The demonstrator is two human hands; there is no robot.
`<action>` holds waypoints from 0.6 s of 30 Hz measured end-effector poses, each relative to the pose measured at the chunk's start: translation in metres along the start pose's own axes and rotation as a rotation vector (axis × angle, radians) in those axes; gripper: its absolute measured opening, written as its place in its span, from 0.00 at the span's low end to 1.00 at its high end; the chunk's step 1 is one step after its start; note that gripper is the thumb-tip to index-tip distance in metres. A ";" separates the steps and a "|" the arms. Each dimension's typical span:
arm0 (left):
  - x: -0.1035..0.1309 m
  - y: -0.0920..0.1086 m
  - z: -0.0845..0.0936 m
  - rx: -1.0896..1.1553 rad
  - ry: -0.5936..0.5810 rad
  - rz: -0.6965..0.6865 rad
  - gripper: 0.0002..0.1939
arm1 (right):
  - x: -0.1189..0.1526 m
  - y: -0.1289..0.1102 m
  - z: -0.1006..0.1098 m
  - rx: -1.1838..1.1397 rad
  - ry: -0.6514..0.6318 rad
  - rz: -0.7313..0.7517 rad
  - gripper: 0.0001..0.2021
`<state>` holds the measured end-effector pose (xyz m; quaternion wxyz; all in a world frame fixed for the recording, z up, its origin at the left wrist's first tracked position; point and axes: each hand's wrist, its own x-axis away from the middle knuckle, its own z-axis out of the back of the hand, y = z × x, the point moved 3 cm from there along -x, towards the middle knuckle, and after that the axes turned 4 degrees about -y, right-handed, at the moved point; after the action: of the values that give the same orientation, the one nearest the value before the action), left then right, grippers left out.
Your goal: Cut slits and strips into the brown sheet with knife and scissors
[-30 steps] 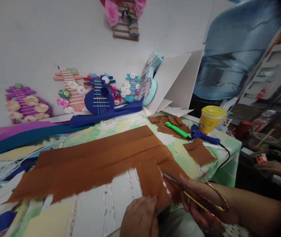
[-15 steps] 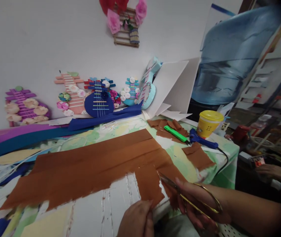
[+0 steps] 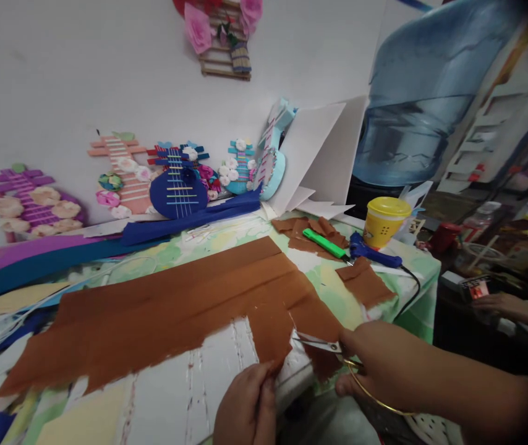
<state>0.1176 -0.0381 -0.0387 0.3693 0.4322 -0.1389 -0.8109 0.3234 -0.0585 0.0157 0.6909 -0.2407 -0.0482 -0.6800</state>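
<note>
My right hand grips a pair of scissors with gold handles. Their slightly parted blades lie at a cut in the brown crepe paper. My left hand is closed, pinching the front corner of a narrow brown flap beside that cut. Under the paper is a white board with lines of dried glue, its right end showing below the blades. The sheet covers the far part of the board and spreads over the cloth.
A green utility knife, a blue glue gun and a yellow lidded tub stand at the right rear. Lute-shaped crafts, such as a dark blue one, lean on the wall. Another person's hand is at far right.
My right hand has turned over, knuckles up, and the scissors now point more level to the left. My left hand still pinches the flap. The view has shifted slightly.
</note>
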 end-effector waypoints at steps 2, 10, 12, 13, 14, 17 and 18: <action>-0.002 0.002 0.001 -0.011 0.001 -0.007 0.12 | -0.002 0.000 -0.001 0.102 0.018 -0.061 0.22; -0.002 0.000 0.000 -0.034 0.005 -0.025 0.12 | -0.009 0.000 -0.002 0.149 0.019 -0.071 0.21; -0.001 -0.001 0.000 -0.041 0.001 -0.033 0.12 | -0.011 0.000 -0.002 0.162 0.019 -0.056 0.20; -0.001 -0.002 0.000 -0.047 0.005 -0.040 0.12 | -0.012 0.000 -0.002 0.173 0.022 -0.050 0.20; 0.000 -0.003 0.000 -0.055 0.013 -0.049 0.12 | -0.013 0.000 -0.002 0.185 0.025 -0.043 0.20; 0.000 -0.004 0.000 -0.091 0.036 -0.074 0.12 | -0.016 0.001 -0.002 0.218 0.037 -0.029 0.22; -0.001 -0.004 0.000 -0.105 0.042 -0.082 0.13 | -0.016 0.001 -0.001 0.225 0.034 -0.023 0.22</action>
<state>0.1162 -0.0351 -0.0406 0.3610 0.4343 -0.0705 -0.8223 0.3227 -0.0442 0.0082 0.7065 -0.1494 -0.1153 -0.6821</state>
